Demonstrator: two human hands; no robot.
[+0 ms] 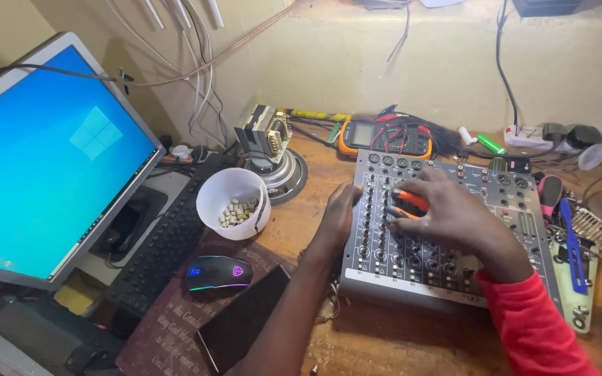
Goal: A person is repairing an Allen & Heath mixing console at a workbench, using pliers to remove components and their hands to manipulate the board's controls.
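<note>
A grey audio mixer (517, 209) with rows of small knobs and jacks lies on the wooden bench in front of me. My left hand (339, 212) grips its left edge, fingers curled over the side. My right hand (454, 212) rests on top of the knob rows and is shut on a pair of orange-handled pliers (407, 204), whose handles poke out to the left of my fingers. The pliers' jaws are hidden under my hand. A red sleeve covers my right forearm.
A white bowl (233, 202) of small pale parts stands left of the mixer, by a lit mouse (219, 272), dark phone (243, 318), keyboard (165, 244) and monitor (47, 160). An orange multimeter (383, 136) lies behind; screwdrivers and tools (573, 244) lie right.
</note>
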